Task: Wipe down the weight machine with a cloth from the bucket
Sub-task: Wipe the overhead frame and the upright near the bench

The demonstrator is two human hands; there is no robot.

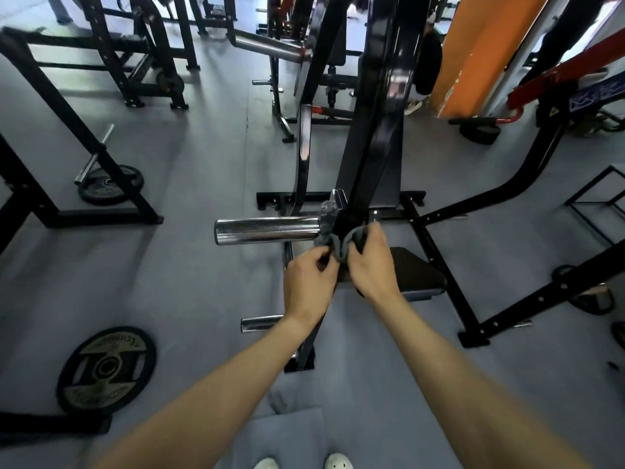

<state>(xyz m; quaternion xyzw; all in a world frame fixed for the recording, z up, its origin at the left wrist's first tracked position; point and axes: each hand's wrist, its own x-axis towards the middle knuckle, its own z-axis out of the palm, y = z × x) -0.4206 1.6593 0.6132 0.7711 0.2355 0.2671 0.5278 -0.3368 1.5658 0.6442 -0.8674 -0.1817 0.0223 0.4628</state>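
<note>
A black weight machine stands in front of me, its tall slanted arm [375,130] rising from the floor frame. A chrome weight sleeve [267,230] sticks out to the left at its lower end. A grey cloth [338,244] is wrapped around the arm's base just right of the sleeve. My left hand [309,282] pinches the cloth's left end. My right hand [370,262] grips its right end against the arm. No bucket is in view.
A black foot pad [416,270] sits right of my hands. A short chrome peg [260,323] juts out lower left. Weight plates lie on the grey floor [106,370] [110,184]. Racks stand at left, an orange pillar [480,52] at back right.
</note>
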